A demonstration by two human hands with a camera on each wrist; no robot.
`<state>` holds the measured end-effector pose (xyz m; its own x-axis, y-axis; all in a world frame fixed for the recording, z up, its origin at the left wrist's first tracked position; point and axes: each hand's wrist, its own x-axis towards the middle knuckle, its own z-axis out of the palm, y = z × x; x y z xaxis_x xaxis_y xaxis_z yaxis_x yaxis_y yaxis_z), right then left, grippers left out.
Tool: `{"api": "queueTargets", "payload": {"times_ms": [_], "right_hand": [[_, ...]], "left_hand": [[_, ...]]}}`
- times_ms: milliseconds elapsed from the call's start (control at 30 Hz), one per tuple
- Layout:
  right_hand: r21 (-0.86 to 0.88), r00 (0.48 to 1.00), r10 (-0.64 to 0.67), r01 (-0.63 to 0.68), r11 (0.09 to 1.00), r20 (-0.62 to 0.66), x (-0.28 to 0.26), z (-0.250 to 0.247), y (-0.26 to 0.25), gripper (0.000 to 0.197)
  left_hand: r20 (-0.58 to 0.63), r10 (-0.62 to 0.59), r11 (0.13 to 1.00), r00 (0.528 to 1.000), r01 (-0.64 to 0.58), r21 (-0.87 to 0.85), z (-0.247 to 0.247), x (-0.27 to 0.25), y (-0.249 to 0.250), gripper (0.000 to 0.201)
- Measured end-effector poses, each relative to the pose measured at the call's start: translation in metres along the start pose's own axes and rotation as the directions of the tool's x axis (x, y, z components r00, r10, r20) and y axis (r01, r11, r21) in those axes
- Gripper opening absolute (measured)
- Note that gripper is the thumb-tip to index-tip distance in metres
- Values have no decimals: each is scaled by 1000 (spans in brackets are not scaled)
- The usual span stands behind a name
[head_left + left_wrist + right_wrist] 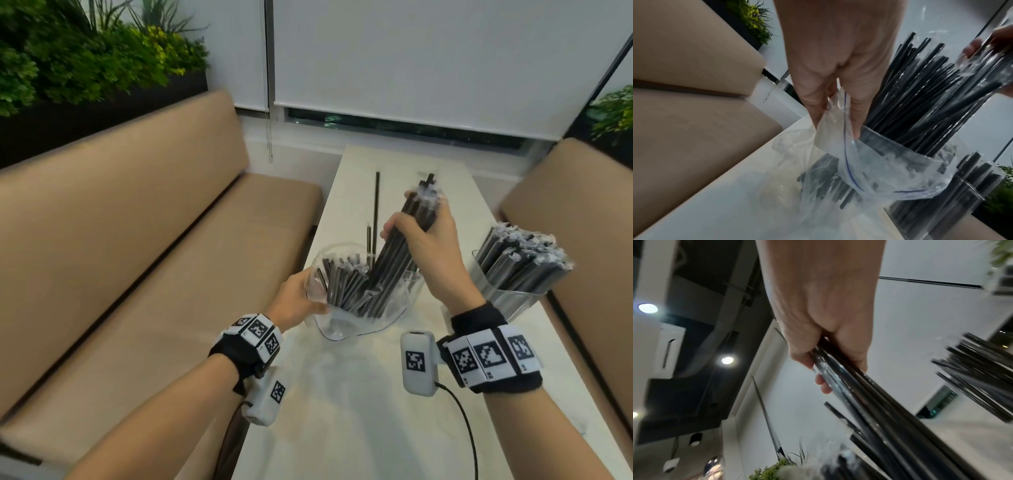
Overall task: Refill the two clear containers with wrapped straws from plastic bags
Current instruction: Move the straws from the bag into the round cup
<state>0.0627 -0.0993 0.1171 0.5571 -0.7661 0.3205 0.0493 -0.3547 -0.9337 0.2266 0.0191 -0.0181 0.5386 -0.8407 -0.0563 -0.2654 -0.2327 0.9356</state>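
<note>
A clear plastic zip bag [346, 308] [875, 172] of black wrapped straws stands on the white table [342, 404]. My left hand [301, 301] [838, 100] pinches the bag's open rim on its left side. My right hand [421, 236] [824, 353] grips a bundle of wrapped straws [400, 253] [879, 410], tilted, with its lower ends still inside the bag. Behind the bag a clear container [412, 284] holds a few upright straws [376, 212]. At the right a second clear container [510, 291] is packed with wrapped straws [524, 260].
Tan padded benches [137, 240] [582, 219] flank the narrow table on both sides. A window with white blinds [428, 61] lies beyond the table's far end. Green plants [85, 51] stand behind the left bench.
</note>
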Motion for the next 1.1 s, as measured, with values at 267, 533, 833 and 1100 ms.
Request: {"api": "queueTargets", "payload": {"times_ms": [267, 533, 833, 1100], "right_hand": [[6, 969, 246, -246, 969, 0, 5, 6, 23, 17], [130, 986, 168, -165, 978, -8, 33, -19, -30, 6], [188, 962, -136, 182, 965, -236, 74, -77, -120, 10], [-51, 954, 40, -58, 997, -297, 92, -40, 12, 13]], "left_hand": [[34, 24, 1000, 999, -24, 15, 1, -5, -3, 61], [81, -43, 995, 996, 49, -86, 0, 12, -21, 70], [79, -36, 990, 996, 46, -130, -9, -9, 10, 43], [84, 8, 989, 996, 5, -149, -9, -12, 7, 49]]}}
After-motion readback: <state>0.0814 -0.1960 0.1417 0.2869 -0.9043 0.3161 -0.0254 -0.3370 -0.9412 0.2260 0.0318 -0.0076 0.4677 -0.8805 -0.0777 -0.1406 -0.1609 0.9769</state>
